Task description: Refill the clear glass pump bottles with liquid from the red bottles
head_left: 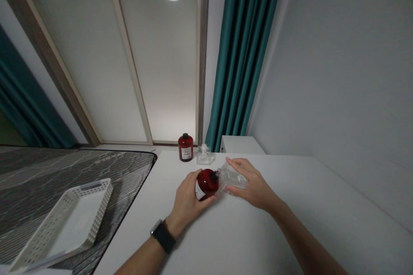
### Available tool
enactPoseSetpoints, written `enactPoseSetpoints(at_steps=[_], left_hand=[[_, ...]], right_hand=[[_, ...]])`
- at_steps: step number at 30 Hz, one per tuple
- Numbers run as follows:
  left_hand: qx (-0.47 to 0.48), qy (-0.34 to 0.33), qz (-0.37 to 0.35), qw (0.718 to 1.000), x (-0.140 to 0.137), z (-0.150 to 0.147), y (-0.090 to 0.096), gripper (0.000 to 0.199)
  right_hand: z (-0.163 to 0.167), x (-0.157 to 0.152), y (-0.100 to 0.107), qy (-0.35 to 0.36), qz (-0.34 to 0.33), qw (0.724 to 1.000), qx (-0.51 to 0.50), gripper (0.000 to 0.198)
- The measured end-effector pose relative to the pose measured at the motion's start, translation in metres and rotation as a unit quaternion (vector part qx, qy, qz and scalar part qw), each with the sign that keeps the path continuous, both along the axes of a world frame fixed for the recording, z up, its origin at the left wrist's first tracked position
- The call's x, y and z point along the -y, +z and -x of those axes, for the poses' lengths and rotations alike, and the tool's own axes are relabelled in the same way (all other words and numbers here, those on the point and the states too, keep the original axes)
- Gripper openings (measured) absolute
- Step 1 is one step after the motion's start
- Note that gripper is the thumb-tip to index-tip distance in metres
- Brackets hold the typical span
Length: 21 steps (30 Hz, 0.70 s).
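My left hand (pixel 189 200) wraps round a dark red bottle (pixel 208 181) with a white label. This bottle lies tipped to the right, its dark neck pointing at a clear container (pixel 232 179). My right hand (pixel 251 182) grips that transparent container between thumb and fingers, also on its side. The two mouths meet or nearly touch; the exact contact is too small to tell. Farther back, a second red bottle (pixel 185 148) stands upright with a black cap and a pale label. Beside it is a clear square piece (pixel 205 155) with a white pump head on it.
Both hands are over a white table (pixel 206 240). A white perforated basket (pixel 102 206) rests on a dark patterned surface (pixel 129 167), apparently a bed, at the left. Behind the table stand a white cabinet (pixel 241 144) and a teal curtain (pixel 245 51). A grey wall (pixel 348 73) borders the right.
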<state>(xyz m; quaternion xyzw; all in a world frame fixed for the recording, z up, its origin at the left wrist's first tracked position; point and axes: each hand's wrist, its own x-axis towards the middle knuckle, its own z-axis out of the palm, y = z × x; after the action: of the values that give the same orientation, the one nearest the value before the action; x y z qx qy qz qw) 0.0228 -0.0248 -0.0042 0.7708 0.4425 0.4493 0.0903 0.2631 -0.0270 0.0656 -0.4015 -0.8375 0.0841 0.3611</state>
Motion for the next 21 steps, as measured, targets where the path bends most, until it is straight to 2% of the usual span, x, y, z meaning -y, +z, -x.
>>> enactPoseSetpoints(at_steps=[21], left_hand=[[0.026, -0.019, 0.035, 0.999, 0.0024, -0.0017, 0.0030, 0.065]], right_hand=[[0.0020, -0.0008, 0.0053, 0.004, 0.003, 1.000, 0.010, 0.073]])
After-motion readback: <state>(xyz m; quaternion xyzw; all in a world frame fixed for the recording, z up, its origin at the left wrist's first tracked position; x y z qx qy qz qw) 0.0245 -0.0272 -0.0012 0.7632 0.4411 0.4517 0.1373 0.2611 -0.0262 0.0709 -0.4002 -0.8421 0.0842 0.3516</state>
